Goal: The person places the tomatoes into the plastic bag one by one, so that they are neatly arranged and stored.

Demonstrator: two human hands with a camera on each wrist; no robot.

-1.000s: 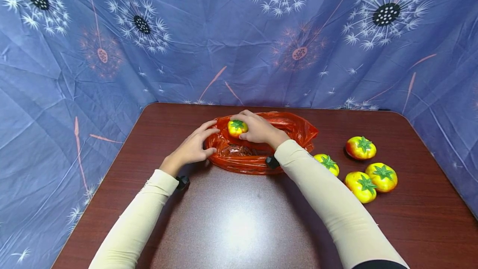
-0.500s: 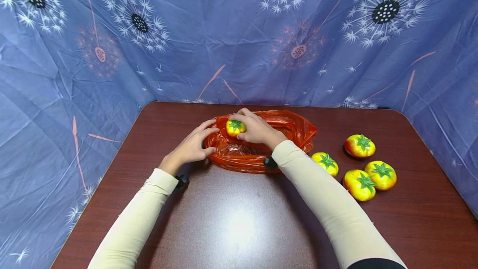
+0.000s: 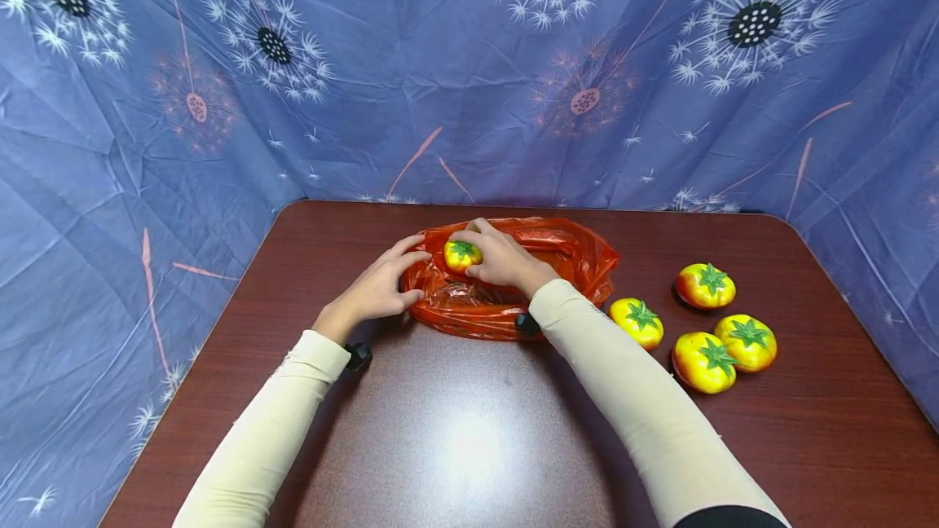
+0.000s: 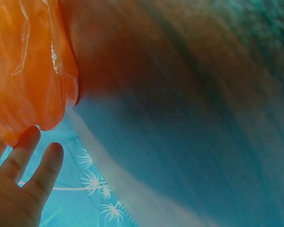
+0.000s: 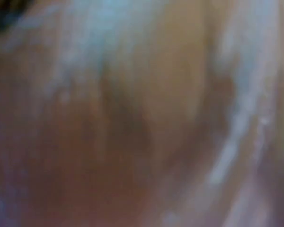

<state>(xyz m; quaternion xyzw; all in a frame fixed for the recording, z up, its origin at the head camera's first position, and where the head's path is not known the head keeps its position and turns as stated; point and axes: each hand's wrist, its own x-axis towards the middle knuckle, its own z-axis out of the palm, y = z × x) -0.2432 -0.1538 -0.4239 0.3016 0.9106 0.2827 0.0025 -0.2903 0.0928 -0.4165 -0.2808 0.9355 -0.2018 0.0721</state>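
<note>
My right hand (image 3: 500, 257) holds a yellow-red tomato (image 3: 462, 254) with a green leafy top, over the left part of an opened red plastic bag (image 3: 484, 324). Fingers spread, my left hand (image 3: 372, 290) is at the bag's left edge. In the left wrist view, fingertips of that hand (image 4: 14, 189) touch the orange-looking plastic (image 4: 28, 66). What lies deep in the bag is hard to make out. The right wrist view is a close blur and shows no clear object.
To the right of the bag sit several more tomatoes: one near the right sleeve (image 3: 637, 323), one farther back (image 3: 704, 285), and a touching pair (image 3: 704, 363). They rest on a dark brown table (image 3: 844, 430). A blue patterned curtain (image 3: 455, 88) surrounds its back and sides.
Almost nothing moves. The right hand with the tomato shifts only slightly, and the bag's right edge draws in a little. The left hand keeps its place.
</note>
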